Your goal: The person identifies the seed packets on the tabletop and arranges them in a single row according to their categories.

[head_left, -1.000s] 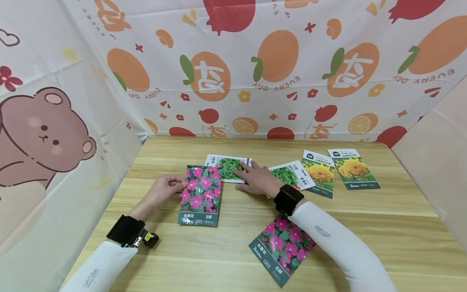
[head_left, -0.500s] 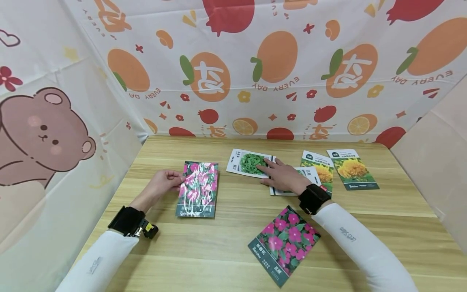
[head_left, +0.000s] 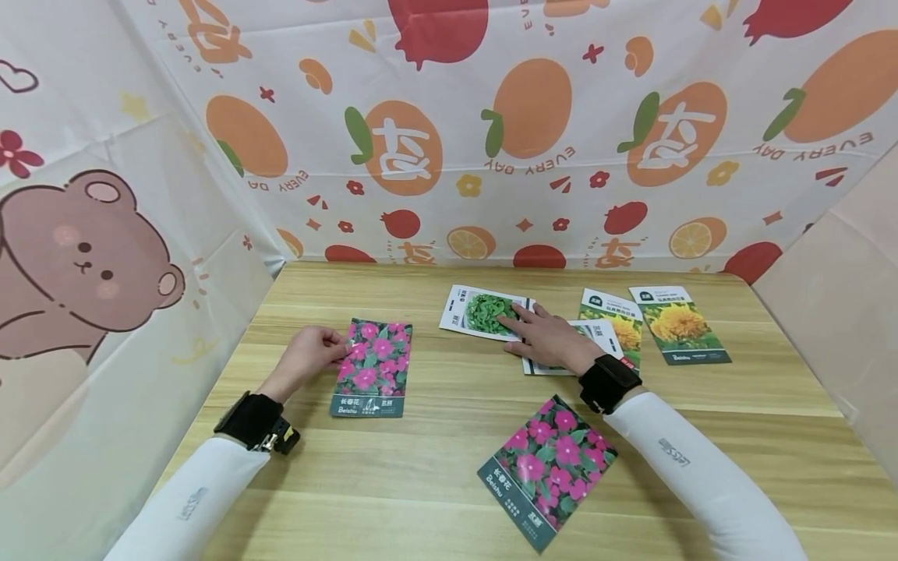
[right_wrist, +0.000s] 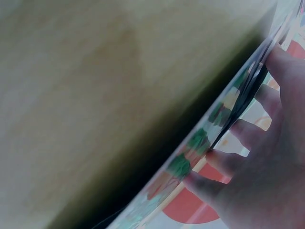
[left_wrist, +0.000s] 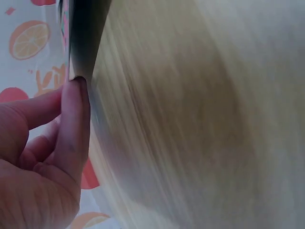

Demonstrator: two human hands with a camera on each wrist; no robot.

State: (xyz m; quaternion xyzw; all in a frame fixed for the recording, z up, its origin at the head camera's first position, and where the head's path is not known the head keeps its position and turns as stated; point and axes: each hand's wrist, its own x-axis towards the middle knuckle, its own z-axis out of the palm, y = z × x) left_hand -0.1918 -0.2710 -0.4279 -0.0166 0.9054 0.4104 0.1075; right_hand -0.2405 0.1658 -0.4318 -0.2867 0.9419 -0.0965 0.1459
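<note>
Left hand (head_left: 313, 354) pinches the left edge of a pink packet (head_left: 370, 368) lying flat on the table (head_left: 435, 475), its long axis running away from the person. Right hand (head_left: 550, 340) lies spread, fingers straight, on a green packet (head_left: 477, 312) up and left of it, covering a second green packet (head_left: 599, 335); this hand alone is near them. Another pink packet (head_left: 547, 471) lies by the right forearm, two yellow packets (head_left: 684, 327) further right.

Left wrist view, blurred: fingers (left_wrist: 71, 129) pinch the packet's dark edge.

Right wrist view, blurred: straight fingers (right_wrist: 238, 133) press the green packet flat.

Two sunflower packets (head_left: 655, 327) lie on the wooden table (head_left: 435, 467).
</note>
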